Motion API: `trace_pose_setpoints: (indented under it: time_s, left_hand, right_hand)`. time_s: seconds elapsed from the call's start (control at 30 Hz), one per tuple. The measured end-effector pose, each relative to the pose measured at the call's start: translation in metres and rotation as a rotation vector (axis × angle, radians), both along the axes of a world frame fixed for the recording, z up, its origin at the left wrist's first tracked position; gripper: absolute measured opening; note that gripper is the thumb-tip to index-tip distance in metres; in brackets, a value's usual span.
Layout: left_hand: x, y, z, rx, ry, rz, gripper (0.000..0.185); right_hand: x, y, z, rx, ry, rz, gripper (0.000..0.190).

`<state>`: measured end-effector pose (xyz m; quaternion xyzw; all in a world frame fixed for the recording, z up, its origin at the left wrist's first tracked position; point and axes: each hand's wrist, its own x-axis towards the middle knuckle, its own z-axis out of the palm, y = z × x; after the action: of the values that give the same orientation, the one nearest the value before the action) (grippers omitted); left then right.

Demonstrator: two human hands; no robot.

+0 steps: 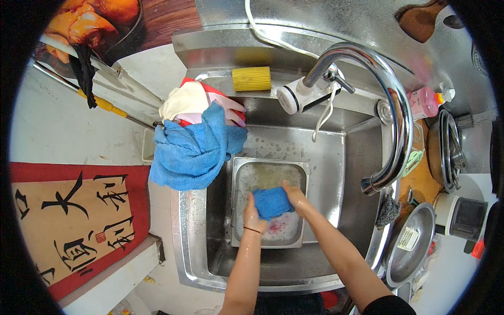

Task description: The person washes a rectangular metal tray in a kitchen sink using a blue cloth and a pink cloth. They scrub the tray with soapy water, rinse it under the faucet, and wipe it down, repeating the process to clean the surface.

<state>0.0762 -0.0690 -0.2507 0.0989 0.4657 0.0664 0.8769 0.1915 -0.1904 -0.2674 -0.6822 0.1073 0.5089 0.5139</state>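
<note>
A wet blue cloth [272, 202], bunched up, is held between my two hands over a rectangular metal tray [307, 197] of cloudy water in the stainless steel sink [323, 157]. My left hand [254, 214] grips the cloth's left side and wears a thin band at the wrist. On the right side, my right hand [295, 198] has hold of the cloth. A pinkish-red patch shows in the water below the hands. Another blue cloth [189, 151] hangs over the sink's back left corner, beside rubber gloves [220, 102] and a cream cloth [185, 100].
A curved chrome faucet [397, 106] arches over the right side. Behind the sink lies a yellow ribbed cylinder [251, 78]. A pink bottle [423, 103], a metal bowl [411, 244], stacked metal pans [443, 149] and a dark scouring pad [388, 210] sit along the right.
</note>
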Motion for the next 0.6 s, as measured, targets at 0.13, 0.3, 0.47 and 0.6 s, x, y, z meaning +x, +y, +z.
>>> trace_pose_setpoints:
  time_s: [0.13,0.3,0.47,0.6]
  left_hand:
    - [-0.021,0.023,0.002,0.116,-0.134,0.011,0.040]
    - [-0.031,0.021,0.003,0.294,-0.106,-0.098,0.046]
    - [-0.036,0.028,0.025,0.468,-0.056,-0.197,0.061]
    - [-0.043,0.029,0.032,0.550,-0.108,-0.192,0.067]
  right_hand:
    - [0.013,-0.025,0.036,0.277,0.410,-0.048,0.034]
    - [0.014,-0.028,0.054,0.453,0.210,-0.247,0.051]
    - [0.021,-0.035,0.058,0.481,0.048,-0.506,0.053]
    - [0.020,-0.041,0.055,0.464,0.022,-0.464,0.045]
